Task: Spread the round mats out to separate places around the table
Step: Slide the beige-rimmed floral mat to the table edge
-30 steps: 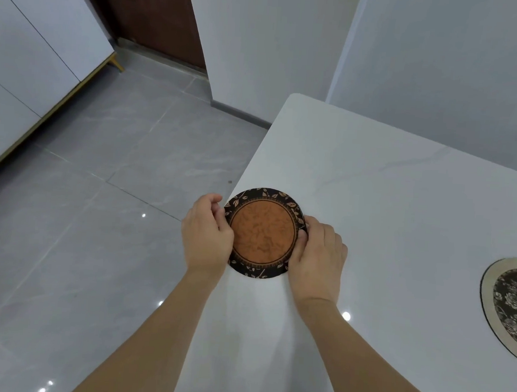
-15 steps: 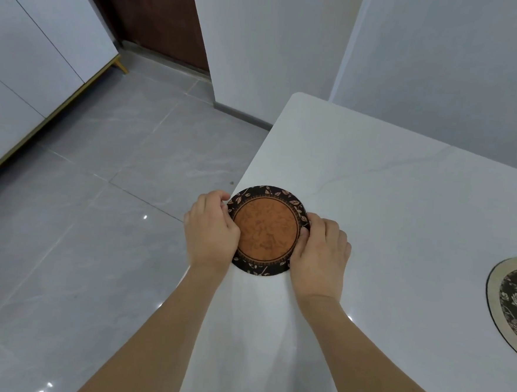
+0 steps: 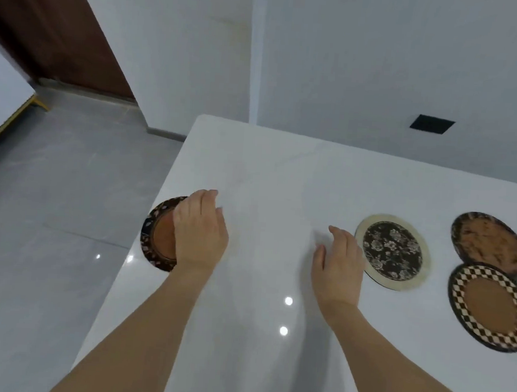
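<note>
A round mat with a brown centre and dark leaf-patterned rim [image 3: 159,232] lies at the table's left edge, partly overhanging it. My left hand [image 3: 199,231] hovers over its right half, fingers loose, holding nothing. My right hand [image 3: 340,261] is open above the white table [image 3: 271,172], just left of a cream-rimmed mat with a dark floral centre [image 3: 392,251]. Further right lie a dark mat with a mottled brown centre [image 3: 489,244] and a checker-rimmed mat with a brown centre [image 3: 489,307]; these two touch or overlap slightly.
The table's left edge drops to a grey tiled floor [image 3: 51,212]. A white wall [image 3: 382,66] stands close behind the table, with a dark square plate [image 3: 432,124] on it. A brown door [image 3: 48,28] is at the far left.
Both hands have let go of the leaf-rimmed mat, which now rests at the table's left edge. My right hand has moved right toward the floral mat. The view has swung right, showing more mats.
</note>
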A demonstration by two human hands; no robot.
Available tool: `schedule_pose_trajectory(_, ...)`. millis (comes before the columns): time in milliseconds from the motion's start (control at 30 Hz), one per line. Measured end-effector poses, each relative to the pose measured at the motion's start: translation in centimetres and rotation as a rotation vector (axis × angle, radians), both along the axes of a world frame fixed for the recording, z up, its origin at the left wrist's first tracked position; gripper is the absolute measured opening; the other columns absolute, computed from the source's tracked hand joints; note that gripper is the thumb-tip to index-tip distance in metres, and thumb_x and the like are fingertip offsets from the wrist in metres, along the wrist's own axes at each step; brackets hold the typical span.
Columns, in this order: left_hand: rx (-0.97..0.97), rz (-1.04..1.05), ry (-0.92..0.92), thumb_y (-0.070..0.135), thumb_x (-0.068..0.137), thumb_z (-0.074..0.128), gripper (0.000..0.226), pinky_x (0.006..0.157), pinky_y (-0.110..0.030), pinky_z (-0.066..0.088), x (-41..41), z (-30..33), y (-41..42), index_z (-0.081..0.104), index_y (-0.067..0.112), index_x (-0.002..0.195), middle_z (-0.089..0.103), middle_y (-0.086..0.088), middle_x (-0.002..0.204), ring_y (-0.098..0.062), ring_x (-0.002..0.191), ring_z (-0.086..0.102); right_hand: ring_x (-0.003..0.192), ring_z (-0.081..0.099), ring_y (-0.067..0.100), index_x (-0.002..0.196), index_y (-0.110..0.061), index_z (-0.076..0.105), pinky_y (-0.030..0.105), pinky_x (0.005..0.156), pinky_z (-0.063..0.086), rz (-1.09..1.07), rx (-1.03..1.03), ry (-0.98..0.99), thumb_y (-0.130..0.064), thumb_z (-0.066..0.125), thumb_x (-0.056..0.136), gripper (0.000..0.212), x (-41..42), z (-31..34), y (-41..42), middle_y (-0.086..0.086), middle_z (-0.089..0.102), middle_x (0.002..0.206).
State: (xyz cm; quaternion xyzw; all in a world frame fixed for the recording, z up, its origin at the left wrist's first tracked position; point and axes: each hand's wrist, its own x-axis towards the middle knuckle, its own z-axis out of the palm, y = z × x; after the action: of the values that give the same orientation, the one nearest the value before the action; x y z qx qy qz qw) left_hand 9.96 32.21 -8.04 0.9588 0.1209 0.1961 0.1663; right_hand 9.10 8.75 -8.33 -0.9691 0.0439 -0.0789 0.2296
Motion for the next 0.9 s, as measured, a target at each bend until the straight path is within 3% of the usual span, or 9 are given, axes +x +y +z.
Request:
schedule_pose_trajectory(233, -0.155, -0.17, 0.11, 0.022, 0.093, 0.053, 0.032, 0.101, -0.039, 0.037, 1.8, -0.3, -17.7, 0.057, 0.012, 0.123, 0.06, -0.005, 0.119, -0.027, 0.11, 0.054, 0.109, 0.05, 0.03, 0.125, -0.008, 0.051, 0.043, 0.095, 0.042, -0.124, -0.1, -0.006, -0.016, 0.052, 0.09, 0.035, 1.5, 0.1, -13.7, 0.013, 0.055, 0.123)
schedule_pose_trajectory(400, -0.336, -0.025, 0.29, 0.027, 0.095, 0.047, 0.038, 0.108, -0.038, 0.028, 3.2, -2.0, -25.5, 0.054, 0.017, 0.13, 0.054, -0.002, 0.131, -0.024, 0.124, 0.045, 0.116, 0.045, 0.033, 0.131, -0.009, 0.046, 0.047, 0.098, 0.036, -0.15, -0.144, 0.081, -0.027, 0.05, 0.092, 0.044, 2.8, -2.2, -18.5, 0.014, 0.05, 0.131)
schedule_pose_trajectory(567, -0.027, -0.11, 0.173, 0.026, 0.092, 0.045, 0.033, 0.104, -0.041, 0.034, 2.1, -4.5, -27.4, 0.058, 0.019, 0.121, 0.058, 0.0, 0.119, -0.025, 0.111, 0.051, 0.122, 0.033, 0.028, 0.134, -0.018, 0.04, 0.049, 0.1, 0.029, -0.229, -0.117, 0.1, -0.038, 0.034, 0.092, 0.047, 2.7, -4.1, -19.0, 0.005, 0.041, 0.137)
schedule_pose_trajectory(733, -0.009, -0.081, 0.2, 0.03, 0.095, 0.04, 0.033, 0.105, -0.038, 0.028, 2.4, -4.7, -27.6, 0.058, 0.022, 0.122, 0.057, 0.002, 0.121, -0.023, 0.113, 0.048, 0.121, 0.033, 0.025, 0.133, -0.019, 0.042, 0.041, 0.1, 0.022, -0.21, -0.046, 0.112, -0.033, 0.04, 0.094, 0.042, 2.9, -3.9, -19.7, 0.003, 0.042, 0.136)
schedule_pose_trajectory(900, -0.035, -0.097, 0.173, 0.027, 0.095, 0.045, 0.027, 0.1, -0.037, 0.034, 2.3, -4.6, -27.6, 0.058, 0.019, 0.117, 0.061, 0.002, 0.114, -0.023, 0.107, 0.051, 0.122, 0.029, 0.021, 0.131, -0.021, 0.044, 0.042, 0.1, 0.022, -0.26, 0.033, 0.122, -0.03, 0.046, 0.094, 0.038, 3.2, -4.0, -19.6, 0.002, 0.045, 0.134)
